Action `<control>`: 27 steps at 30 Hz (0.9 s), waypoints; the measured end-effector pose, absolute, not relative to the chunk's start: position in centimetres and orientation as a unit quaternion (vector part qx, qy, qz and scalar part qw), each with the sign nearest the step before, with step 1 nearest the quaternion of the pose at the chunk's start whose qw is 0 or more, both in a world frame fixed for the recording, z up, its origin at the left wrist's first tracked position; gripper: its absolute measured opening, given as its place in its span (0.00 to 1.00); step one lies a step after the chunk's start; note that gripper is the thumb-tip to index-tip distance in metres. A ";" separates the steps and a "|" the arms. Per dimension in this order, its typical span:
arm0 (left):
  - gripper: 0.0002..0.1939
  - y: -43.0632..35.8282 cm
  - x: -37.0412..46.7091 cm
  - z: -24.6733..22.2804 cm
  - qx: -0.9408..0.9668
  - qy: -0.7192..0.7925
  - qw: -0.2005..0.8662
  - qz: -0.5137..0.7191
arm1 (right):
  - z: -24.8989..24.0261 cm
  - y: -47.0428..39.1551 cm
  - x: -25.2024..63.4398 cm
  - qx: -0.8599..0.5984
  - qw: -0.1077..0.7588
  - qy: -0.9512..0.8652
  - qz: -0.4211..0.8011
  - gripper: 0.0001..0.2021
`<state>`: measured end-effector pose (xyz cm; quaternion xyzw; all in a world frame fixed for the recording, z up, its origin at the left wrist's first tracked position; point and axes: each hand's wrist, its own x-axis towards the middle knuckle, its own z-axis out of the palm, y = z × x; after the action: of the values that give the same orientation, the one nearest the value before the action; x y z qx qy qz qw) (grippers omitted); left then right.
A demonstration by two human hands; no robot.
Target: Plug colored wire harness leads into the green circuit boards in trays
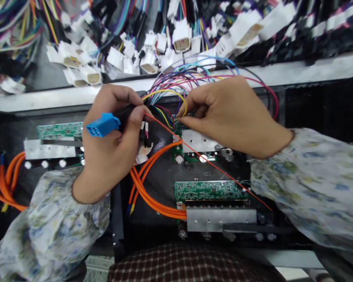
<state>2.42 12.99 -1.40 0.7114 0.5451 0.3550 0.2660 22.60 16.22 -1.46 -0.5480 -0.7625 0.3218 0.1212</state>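
Note:
My left hand [114, 145] is closed around a black-sleeved wire harness [128, 111]. A blue connector [103, 124] sticks out from that hand toward the left. From its fingertips a thin orange wire [220, 167] runs slantwise down to the right, its far end loose. My right hand [223, 113] pinches a yellow wire [167, 91] near its end, at the top left corner of a green circuit board [178, 127]. The fingertips hide the wire's tip, so whether it touches the board cannot be made out. Many coloured wires [176, 76] arch behind both hands.
Another green board [211, 190] with a metal heat sink [221, 219] lies nearer, thick orange cables [158, 203] at its left. A further board [64, 129] sits at the left. Beyond a pale rail [47, 98] lie several white connectors [182, 37] on harnesses.

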 end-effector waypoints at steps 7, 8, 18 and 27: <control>0.06 13.0 2.5 -1.6 0.715 0.538 0.254 0.368 | 1.8 15.0 22.4 -0.563 0.011 -0.796 0.223 0.08; 0.06 13.0 2.5 -1.5 0.708 0.536 0.258 0.379 | 2.2 14.4 22.3 -0.553 0.015 -0.804 0.216 0.10; 0.12 13.8 2.0 -1.0 0.760 0.572 0.113 0.289 | 3.8 11.3 36.3 -0.425 -0.081 -0.707 0.560 0.05; 0.51 12.3 2.2 -1.0 0.881 0.461 0.068 0.076 | -1.5 11.6 35.1 -0.660 0.215 -0.620 0.366 0.08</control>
<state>2.17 12.28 -1.02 0.8814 0.4613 0.0759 0.0676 35.07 11.65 -1.46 -0.6602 -0.6195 0.3659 0.2154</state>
